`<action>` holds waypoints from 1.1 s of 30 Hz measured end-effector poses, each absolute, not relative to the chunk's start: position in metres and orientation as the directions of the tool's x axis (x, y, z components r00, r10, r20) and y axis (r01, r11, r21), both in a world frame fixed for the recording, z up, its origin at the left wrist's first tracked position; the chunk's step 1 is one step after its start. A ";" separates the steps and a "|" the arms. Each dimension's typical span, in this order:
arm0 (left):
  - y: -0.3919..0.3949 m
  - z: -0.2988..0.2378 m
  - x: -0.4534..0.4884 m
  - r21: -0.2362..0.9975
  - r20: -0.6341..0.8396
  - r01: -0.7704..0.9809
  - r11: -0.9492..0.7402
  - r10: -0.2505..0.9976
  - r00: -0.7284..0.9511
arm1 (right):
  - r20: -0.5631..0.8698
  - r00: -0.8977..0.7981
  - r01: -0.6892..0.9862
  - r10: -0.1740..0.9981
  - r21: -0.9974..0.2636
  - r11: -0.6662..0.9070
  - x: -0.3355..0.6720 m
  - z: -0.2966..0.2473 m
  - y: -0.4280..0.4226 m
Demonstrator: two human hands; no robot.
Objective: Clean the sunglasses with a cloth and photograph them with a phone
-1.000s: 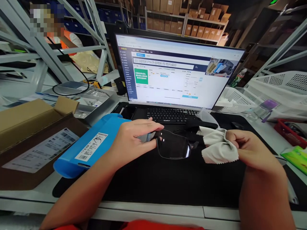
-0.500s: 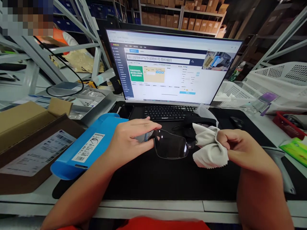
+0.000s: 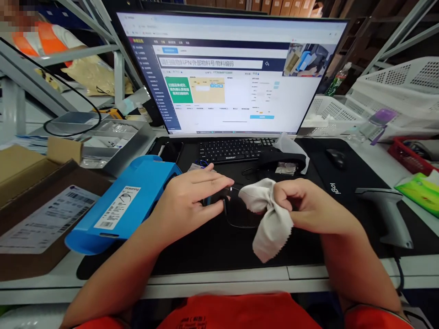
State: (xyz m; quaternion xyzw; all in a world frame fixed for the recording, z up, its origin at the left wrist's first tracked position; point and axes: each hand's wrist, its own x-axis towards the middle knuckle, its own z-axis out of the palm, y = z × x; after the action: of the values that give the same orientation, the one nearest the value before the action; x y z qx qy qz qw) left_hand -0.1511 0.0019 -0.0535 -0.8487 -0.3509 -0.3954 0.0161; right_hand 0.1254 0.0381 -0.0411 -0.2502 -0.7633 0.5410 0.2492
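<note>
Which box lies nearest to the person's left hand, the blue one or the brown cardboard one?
The blue case lies right beside the left hand; the brown cardboard box sits farther left, beyond the blue case.

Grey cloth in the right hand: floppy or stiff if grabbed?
Likely very floppy: the grey cleaning cloth drapes loosely below the right hand and bunches easily. It's probably light too, judging by its thin, fine-edged fabric. It probably won't hold a shape or push well.
</note>
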 end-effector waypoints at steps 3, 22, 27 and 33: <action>0.001 -0.056 -0.147 0.210 0.657 0.626 -0.751 0.582 0.479 | -0.037 -0.752 0.129 0.658 -0.987 0.093 0.115 -0.047 0.035; 0.003 -0.054 -0.152 0.290 0.704 0.619 -0.730 0.601 0.379 | 0.304 -0.012 0.023 0.952 -0.952 0.305 0.144 -0.044 0.064; 0.002 -0.051 -0.152 0.299 0.735 0.638 -0.709 0.598 0.320 | 0.285 -0.049 0.074 0.957 -0.955 0.288 0.154 -0.038 0.062; 0.000 -0.047 -0.152 0.302 0.753 0.650 -0.698 0.593 0.287 | 0.232 -0.047 0.122 0.972 -0.964 0.236 0.152 -0.035 0.057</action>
State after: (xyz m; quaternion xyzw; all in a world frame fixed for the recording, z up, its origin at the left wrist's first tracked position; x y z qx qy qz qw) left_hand -0.1524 -0.0002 -0.0468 -0.8015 -0.3875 -0.4544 0.0313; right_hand 0.1518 0.0569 -0.0355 -0.4601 -0.5943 0.4128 0.5144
